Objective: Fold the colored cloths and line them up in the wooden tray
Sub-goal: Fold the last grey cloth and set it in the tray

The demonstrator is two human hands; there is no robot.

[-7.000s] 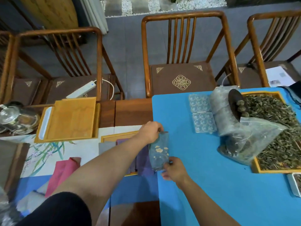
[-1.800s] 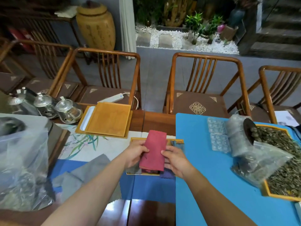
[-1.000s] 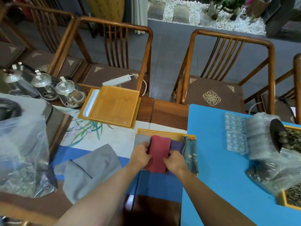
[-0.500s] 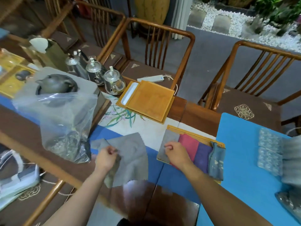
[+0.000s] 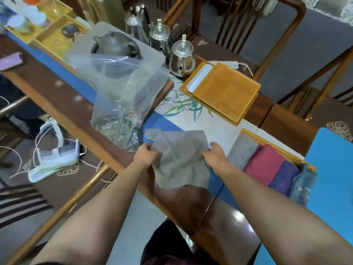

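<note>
Both hands are now gripping the grey cloth point(image 5: 181, 157): left hand point(image 5: 145, 155) and right hand point(image 5: 214, 155) pinching opposite edges, the right having left the tray point(image 5: 286, 152) beside it; folding is starting.

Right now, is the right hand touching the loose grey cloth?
Touching. The head view shows the right hand with its fingers closed on the right edge of the grey cloth; the left hand grips the opposite edge.
</note>
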